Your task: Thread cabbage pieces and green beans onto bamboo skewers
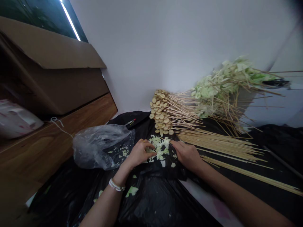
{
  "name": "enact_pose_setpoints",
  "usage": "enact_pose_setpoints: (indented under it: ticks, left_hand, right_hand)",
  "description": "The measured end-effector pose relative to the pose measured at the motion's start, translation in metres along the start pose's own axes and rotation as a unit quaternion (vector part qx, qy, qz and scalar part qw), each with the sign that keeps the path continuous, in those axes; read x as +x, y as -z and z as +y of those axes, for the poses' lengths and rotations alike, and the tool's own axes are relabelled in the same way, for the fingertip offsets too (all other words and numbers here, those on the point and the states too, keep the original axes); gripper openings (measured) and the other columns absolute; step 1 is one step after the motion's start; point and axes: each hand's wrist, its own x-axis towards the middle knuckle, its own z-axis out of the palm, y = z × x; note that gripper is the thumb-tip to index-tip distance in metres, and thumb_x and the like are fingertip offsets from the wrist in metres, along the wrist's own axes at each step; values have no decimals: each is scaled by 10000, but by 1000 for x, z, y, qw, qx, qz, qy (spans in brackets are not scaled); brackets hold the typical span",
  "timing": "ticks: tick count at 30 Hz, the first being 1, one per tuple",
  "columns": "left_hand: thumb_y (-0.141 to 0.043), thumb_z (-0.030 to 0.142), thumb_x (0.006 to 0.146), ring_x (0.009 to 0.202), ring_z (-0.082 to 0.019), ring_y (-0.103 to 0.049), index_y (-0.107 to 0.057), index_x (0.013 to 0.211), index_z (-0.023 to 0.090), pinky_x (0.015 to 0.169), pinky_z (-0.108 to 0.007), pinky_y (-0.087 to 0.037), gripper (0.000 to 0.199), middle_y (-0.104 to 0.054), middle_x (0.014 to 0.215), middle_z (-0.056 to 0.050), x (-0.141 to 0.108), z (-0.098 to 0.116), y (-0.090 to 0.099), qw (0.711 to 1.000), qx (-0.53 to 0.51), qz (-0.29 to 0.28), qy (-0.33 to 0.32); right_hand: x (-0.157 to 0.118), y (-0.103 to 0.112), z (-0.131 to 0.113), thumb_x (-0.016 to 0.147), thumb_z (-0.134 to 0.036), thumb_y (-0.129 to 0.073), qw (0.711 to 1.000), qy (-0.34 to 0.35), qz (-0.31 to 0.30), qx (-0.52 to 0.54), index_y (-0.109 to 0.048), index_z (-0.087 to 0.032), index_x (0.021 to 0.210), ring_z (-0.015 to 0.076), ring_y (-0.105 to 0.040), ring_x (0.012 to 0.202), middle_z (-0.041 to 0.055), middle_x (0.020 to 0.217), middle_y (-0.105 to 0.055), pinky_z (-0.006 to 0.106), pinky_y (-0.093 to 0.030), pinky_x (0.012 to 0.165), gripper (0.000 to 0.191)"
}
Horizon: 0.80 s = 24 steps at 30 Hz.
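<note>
Down on the black plastic sheet (151, 205), two hands are right at the pale cabbage pieces (159, 148)!

Sweeping across: a crumpled clear plastic bag (103, 146), then the left hand (139, 153), beaded bracelet (115, 185) on its wrist, curled shut on a small tan piece (149, 150). The right hand (187, 155) sits half open, empty, beside the pile. Behind, skewers of round tan slices (159, 110), cabbage skewers (224, 78), and bare bamboo skewers (220, 143) fanning rightward.

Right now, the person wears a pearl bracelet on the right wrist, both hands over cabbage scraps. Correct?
No: the pearl bracelet is on the left wrist, as the head view shows. The left hand and right hand are over the cabbage scraps.
</note>
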Motion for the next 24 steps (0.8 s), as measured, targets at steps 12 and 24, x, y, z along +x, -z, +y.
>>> enact_pose_setpoints:
  ticks: [12,24]
  left_hand:
    - [-683,389,752,622,-143,-597,-651,764,173,592,-238,-429,219,-661,682,-13,6,-3,-5,967,-215,111,83]
    - [-876,322,528,717,-129,-684,-691,850,132,695,-210,-540,416,-722,739,-34,7,6,-10,794,-556,107,222]
  right_hand:
    - [0,0,-2,885,-127,-416,1000,16,10,0,-610,-164,1144,126,-588,659,24,804,-657,239,-355,575,326]
    - [0,2,-9,858,-108,-421,1000,29,0,-9,-608,-170,1146,124,-569,640,23,800,-659,242,-321,549,349]
